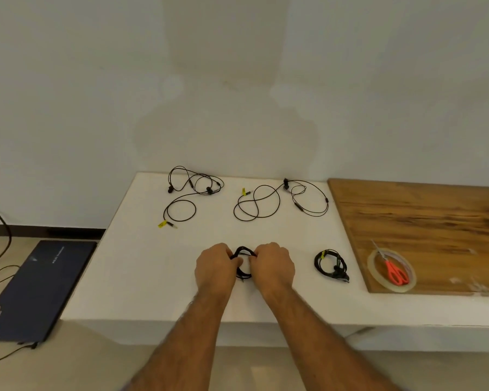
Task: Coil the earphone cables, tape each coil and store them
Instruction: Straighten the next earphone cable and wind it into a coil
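A black earphone cable wound into a small coil sits between my hands near the front middle of the white table. My left hand grips its left side and my right hand grips its right side, fingers curled round the loops. Another coiled black earphone lies to the right. Two uncoiled earphones lie at the back, one at the left and one at the right, each with a small yellow tag. A roll of clear tape lies on the wooden board.
Orange-handled scissors lie across the tape roll on the wooden board at the table's right. A closed dark laptop lies on the floor at the left, with cables beside it. A wall stands right behind the table.
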The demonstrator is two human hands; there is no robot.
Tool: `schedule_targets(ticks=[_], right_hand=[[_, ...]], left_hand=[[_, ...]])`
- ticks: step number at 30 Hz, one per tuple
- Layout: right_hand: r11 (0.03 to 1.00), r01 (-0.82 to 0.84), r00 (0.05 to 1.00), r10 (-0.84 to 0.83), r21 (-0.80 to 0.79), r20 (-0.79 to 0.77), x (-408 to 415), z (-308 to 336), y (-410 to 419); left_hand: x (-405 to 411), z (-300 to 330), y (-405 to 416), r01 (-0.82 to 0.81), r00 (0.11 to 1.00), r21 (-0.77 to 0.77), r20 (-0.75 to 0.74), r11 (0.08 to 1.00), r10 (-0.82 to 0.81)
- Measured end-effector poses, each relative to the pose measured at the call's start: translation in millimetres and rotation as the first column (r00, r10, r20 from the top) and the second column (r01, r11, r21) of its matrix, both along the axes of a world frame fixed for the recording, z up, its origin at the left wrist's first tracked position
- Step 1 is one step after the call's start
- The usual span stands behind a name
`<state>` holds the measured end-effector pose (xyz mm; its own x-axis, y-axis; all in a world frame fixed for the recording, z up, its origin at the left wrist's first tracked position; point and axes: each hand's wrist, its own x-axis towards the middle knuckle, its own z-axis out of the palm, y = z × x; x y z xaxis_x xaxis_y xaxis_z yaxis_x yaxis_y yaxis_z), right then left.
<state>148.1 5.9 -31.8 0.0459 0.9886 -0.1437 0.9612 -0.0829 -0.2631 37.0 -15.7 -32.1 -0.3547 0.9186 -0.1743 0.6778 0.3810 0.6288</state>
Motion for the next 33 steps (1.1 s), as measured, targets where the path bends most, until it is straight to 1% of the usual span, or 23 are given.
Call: schedule_targets(ticks=[2, 5, 7, 11, 15, 18, 22, 25, 27, 30, 33], right_hand=[[0.999, -0.001, 0.997, -0.002, -0.038, -0.077, 5, 2, 0], [0.996, 0.032, 0.981, -0.047, -0.078, -0.19, 15, 7, 2], [0.993, 0.051, 0.972, -0.073, -0.104, -0.224, 23, 10, 4], [0.989, 0.062, 0.963, -0.095, -0.136, -0.252, 32, 17, 6], [0.979, 0.113, 0.946, -0.158, -0.169, -0.285, 36, 15, 7], [0.973, 0.136, 0.945, -0.185, -0.189, -0.271, 36, 14, 5], [0.974, 0.12, 0.962, -0.162, -0.194, -0.219, 34, 14, 2], [0.969, 0.117, 0.955, -0.17, -0.22, -0.242, 30, 13, -1], [0.961, 0.1, 0.935, -0.18, -0.258, -0.307, 28, 11, -2], [0.948, 0.1, 0.871, -0.23, -0.303, -0.434, 30, 12, -4], [0.946, 0.132, 0.829, -0.268, -0.295, -0.49, 34, 12, -7]], left_hand=[[-1, -1, -1, -0.012, 1.0, 0.0, 0.026, 1.0, 0.012], [-3, -1, 0, -0.022, 0.998, -0.007, 0.055, 1.0, 0.022], [-4, -1, 0, -0.019, 0.998, -0.012, 0.055, 1.0, 0.019], [-4, 1, 1, -0.017, 0.998, -0.022, 0.057, 1.0, 0.018], [-3, 2, 1, -0.015, 0.997, -0.031, 0.077, 0.999, 0.017], [-5, 1, 1, -0.02, 0.997, -0.036, 0.073, 0.999, 0.023], [-4, 1, 1, -0.014, 0.999, -0.051, 0.028, 0.999, 0.015], [-3, 1, 2, -0.008, 1.0, -0.053, 0.018, 0.999, 0.009], [-3, 2, 2, -0.011, 1.0, -0.055, 0.024, 0.998, 0.013], [-3, 1, 2, -0.005, 0.999, -0.048, 0.042, 0.999, 0.007], [-3, 1, 2, 0.005, 0.999, -0.04, 0.044, 0.999, -0.003]])
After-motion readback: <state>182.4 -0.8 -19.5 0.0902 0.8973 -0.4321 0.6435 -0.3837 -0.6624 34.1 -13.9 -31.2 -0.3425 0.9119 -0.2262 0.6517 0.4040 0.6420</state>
